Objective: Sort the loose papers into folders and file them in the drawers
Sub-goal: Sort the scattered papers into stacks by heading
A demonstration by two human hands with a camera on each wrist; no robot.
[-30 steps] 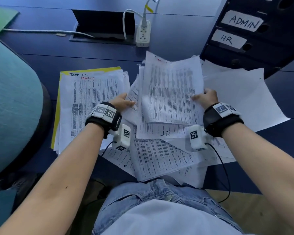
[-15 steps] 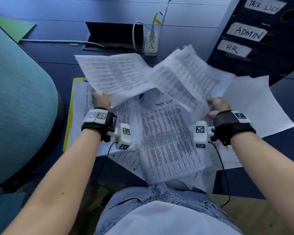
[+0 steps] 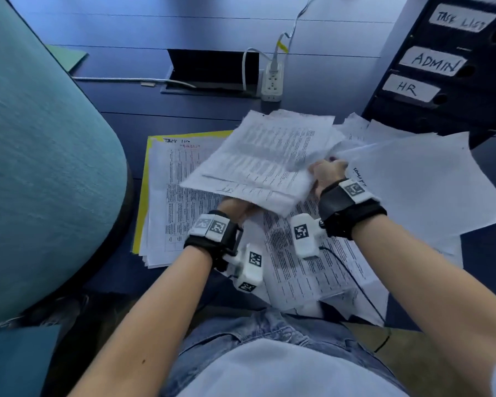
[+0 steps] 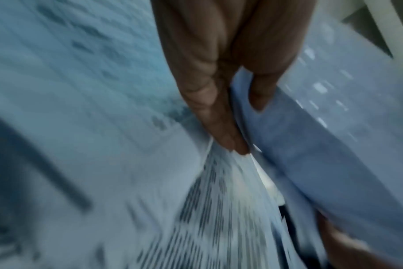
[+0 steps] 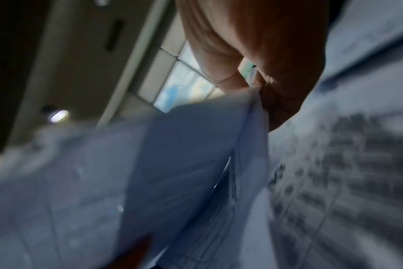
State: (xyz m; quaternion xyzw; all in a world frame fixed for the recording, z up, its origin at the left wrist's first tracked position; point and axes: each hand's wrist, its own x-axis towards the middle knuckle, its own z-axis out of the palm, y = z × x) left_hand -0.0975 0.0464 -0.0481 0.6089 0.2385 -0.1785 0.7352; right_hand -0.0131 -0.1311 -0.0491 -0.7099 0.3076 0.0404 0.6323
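**Both hands on 1 bundle of printed sheets**

White printed sheets form a bundle (image 3: 264,164) lifted above the dark blue desk (image 3: 184,110), tilted, with its far edge higher. The right hand (image 3: 327,173) clamps the bundle's right edge; the right wrist view shows thumb and fingers (image 5: 285,102) pinched together on several sheets (image 5: 196,145), though the picture is blurred. The left hand (image 3: 235,206) sits under the bundle's near left corner, mostly hidden by paper in the head view. The left wrist view shows its fingers (image 4: 209,102) closed on the edge of a sheet (image 4: 311,163), thumb on 1 side, fingers on the other, with printed pages (image 4: 219,209) fanning out beyond them.

Beneath the bundle, more loose papers (image 3: 312,267) lie spread over the desk's near edge, and a large blank sheet (image 3: 413,184) lies to the right. To the left, a squared stack of printed pages (image 3: 166,202) rests on a yellow folder (image 3: 142,196), with handwriting at its top that I cannot read fully.

At the far right stands a dark drawer unit (image 3: 470,110) with 3 white labels: "TASK LIST" (image 3: 461,20), "ADMIN" (image 3: 434,64) and "HR" (image 3: 407,87). A white power strip (image 3: 272,81) lies beside an open cable hatch (image 3: 212,73). A teal chair back (image 3: 40,167) fills the left.
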